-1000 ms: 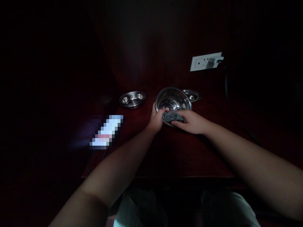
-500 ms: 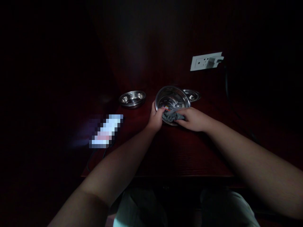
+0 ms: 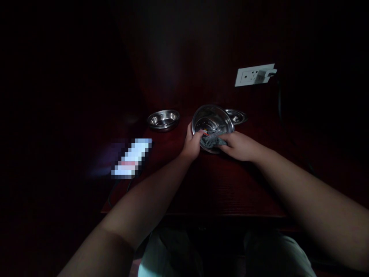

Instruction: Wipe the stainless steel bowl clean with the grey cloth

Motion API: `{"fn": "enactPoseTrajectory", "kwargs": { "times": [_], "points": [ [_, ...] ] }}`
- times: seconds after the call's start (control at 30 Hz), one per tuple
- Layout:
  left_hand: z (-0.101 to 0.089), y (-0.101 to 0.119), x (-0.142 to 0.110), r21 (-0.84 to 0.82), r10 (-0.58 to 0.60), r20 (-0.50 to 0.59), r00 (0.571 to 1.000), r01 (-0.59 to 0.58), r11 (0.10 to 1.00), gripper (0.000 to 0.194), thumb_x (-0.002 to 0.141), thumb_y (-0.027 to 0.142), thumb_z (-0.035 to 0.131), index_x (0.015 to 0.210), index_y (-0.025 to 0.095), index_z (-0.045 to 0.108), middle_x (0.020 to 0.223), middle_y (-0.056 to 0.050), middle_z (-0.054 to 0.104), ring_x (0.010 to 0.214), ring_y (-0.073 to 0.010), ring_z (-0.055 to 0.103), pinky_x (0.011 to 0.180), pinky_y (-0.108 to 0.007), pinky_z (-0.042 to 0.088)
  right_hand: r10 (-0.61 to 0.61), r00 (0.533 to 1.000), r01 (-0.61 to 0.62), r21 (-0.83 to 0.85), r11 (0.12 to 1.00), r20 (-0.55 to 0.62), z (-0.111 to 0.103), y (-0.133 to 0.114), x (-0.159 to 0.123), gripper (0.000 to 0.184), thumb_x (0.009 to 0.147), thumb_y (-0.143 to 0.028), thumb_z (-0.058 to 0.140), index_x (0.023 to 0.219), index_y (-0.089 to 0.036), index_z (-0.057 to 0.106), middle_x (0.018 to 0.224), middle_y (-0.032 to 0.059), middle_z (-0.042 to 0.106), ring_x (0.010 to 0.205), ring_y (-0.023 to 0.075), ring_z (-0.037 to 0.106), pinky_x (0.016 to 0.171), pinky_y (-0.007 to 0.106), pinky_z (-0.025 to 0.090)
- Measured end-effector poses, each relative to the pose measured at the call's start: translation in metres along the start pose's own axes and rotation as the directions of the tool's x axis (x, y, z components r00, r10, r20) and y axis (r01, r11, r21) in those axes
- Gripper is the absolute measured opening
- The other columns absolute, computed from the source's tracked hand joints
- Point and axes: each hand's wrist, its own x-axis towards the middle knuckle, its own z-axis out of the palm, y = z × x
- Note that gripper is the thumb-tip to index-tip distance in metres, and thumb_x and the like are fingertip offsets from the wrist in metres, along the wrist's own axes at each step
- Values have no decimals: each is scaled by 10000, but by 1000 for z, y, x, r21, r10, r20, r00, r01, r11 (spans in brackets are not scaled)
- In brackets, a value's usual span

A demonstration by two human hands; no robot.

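Note:
A shiny steel bowl [image 3: 213, 115] is tilted with its mouth toward me above the dark red table. My left hand [image 3: 192, 144] grips its left rim, the thumb over the edge and the other fingers mostly hidden behind. Inside the bowl, my right hand [image 3: 239, 146] is closed on a grey cloth [image 3: 212, 139] that lies against the lower inner wall. A small label [image 3: 205, 131] with orange and white shows on the bowl's inside, near my left thumb.
Steel dishes [image 3: 163, 120], apparently stacked, stand left of the bowl. Behind it on the right lies a steel lid or plate [image 3: 236, 116]. A lit, blurred-out phone [image 3: 132, 158] with a cable rests at the left. The wall socket [image 3: 255, 75] holds a plug; the table's front edge [image 3: 230, 214] is near me.
The whole view has shifted slightly, so everything sits a little further right. Both hands keep their hold, and the cloth in the bowl has changed shape a little.

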Motion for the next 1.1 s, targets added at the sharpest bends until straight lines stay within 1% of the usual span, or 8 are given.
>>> {"fn": "enactPoseTrajectory", "kwargs": {
  "times": [0.13, 0.23, 0.33, 0.53, 0.67, 0.83, 1.0, 1.1],
  "points": [
    [0, -1, 0, 12, 19, -16, 1000, -19, 1000, 467, 776, 272, 547, 1237, 227, 492, 1203, -58, 586, 1157, -228, 523, 1037, -367, 371, -65, 998, 66, 64, 996, -25, 2, -2, -1, 264, 817, -165, 485, 1015, -182, 659, 940, 73, 713, 828, 205, 649, 789, 339, 488],
    [0, -2, 2, 11, 18, -28, 999, -18, 1000, 460, 774, 274, 547, 1228, 223, 498, 1178, -58, 592, 1130, -224, 535, 1023, -361, 379, -122, 991, 129, 128, 983, -63, 5, -4, -2, 408, 806, -119, 478, 1181, -211, 613, 1151, 64, 676, 1030, 213, 632, 939, 373, 466],
    [1, -2, 2, 0, 22, -23, 1000, -22, 1000, 443, 770, 262, 543, 1210, 220, 507, 1171, -57, 593, 1130, -223, 532, 1028, -362, 373, -149, 986, 159, 162, 974, -70, 8, -5, -2, 461, 825, -116, 466, 1266, -210, 565, 1219, 69, 647, 1112, 215, 607, 998, 401, 448],
    [3, -1, 1, -14, 10, 1, 1000, -10, 1000, 455, 776, 265, 527, 1226, 207, 492, 1138, -62, 602, 1099, -217, 545, 1011, -365, 384, -200, 967, 227, 176, 958, -160, 14, -9, -2, 601, 843, -209, 549, 1420, -161, 388, 1447, 128, 446, 1323, 248, 433, 1120, 458, 325],
    [5, 0, 1, -23, -14, 29, 999, 14, 1000, 437, 772, 256, 522, 1207, 222, 493, 1111, -49, 610, 1098, -209, 544, 1005, -345, 387, -218, 968, 241, 211, 947, -126, 20, -11, -1, 544, 855, -208, 535, 1390, -203, 438, 1383, 113, 524, 1274, 256, 492, 1091, 484, 362],
    [4, -3, 2, -54, -27, 15, 1000, 27, 998, 425, 765, 261, 530, 1187, 219, 500, 1115, -56, 604, 1097, -220, 550, 1011, -360, 386, -189, 974, 214, 246, 945, -121, 22, -12, -1, 515, 857, -167, 479, 1371, -180, 464, 1347, 127, 556, 1222, 257, 540, 1043, 477, 412],
    [3, -4, 2, -64, -65, 1, 998, 65, 996, 449, 754, 268, 546, 1198, 229, 494, 1118, -52, 609, 1111, -233, 549, 1007, -380, 393, -104, 989, 127, 235, 964, -107, 17, -10, -2, 484, 847, -168, 480, 1328, -206, 514, 1227, 100, 643, 1108, 240, 614, 980, 450, 461],
    [3, -4, 2, -53, -45, 18, 999, 46, 998, 427, 757, 259, 543, 1181, 231, 503, 1102, -44, 617, 1105, -225, 550, 1015, -375, 386, -53, 997, 65, 209, 976, -63, 12, -9, -2, 457, 836, -194, 504, 1291, -200, 551, 1197, 99, 659, 1081, 249, 624, 967, 448, 464]
  ]
}}
